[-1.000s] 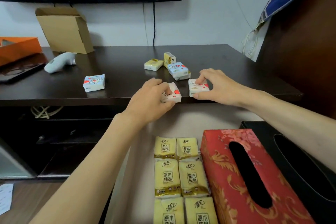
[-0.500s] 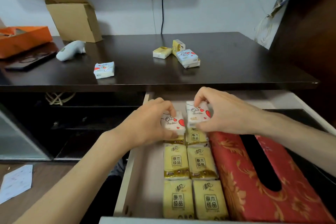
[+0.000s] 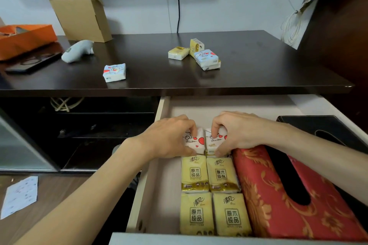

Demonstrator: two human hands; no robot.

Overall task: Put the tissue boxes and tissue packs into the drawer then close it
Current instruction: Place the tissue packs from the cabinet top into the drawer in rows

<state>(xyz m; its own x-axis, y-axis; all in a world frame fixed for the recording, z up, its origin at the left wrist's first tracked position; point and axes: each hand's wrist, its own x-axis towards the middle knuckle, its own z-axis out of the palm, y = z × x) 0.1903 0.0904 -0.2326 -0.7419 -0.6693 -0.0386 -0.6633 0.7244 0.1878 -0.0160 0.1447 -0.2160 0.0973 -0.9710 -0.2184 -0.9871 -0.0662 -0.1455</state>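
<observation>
I have both hands down in the open drawer point(image 3: 159, 175). My left hand point(image 3: 169, 137) pinches one white heart-print tissue pack point(image 3: 196, 142) and my right hand point(image 3: 237, 131) pinches its twin point(image 3: 214, 141); the two packs touch side by side, lowered at the far end of the yellow packs point(image 3: 209, 189), which lie in two columns along the drawer's left half. The red tissue box point(image 3: 268, 195) sits just right of them, and the black tissue box point(image 3: 322, 125) lies against the drawer's right wall.

I judge the job well past halfway. Left on the table top point(image 3: 258, 61) are the blue-and-white pack point(image 3: 114, 72) near the front edge and a small cluster of packs point(image 3: 196, 53) mid-surface. Those must go in, then the drawer needs shutting.
</observation>
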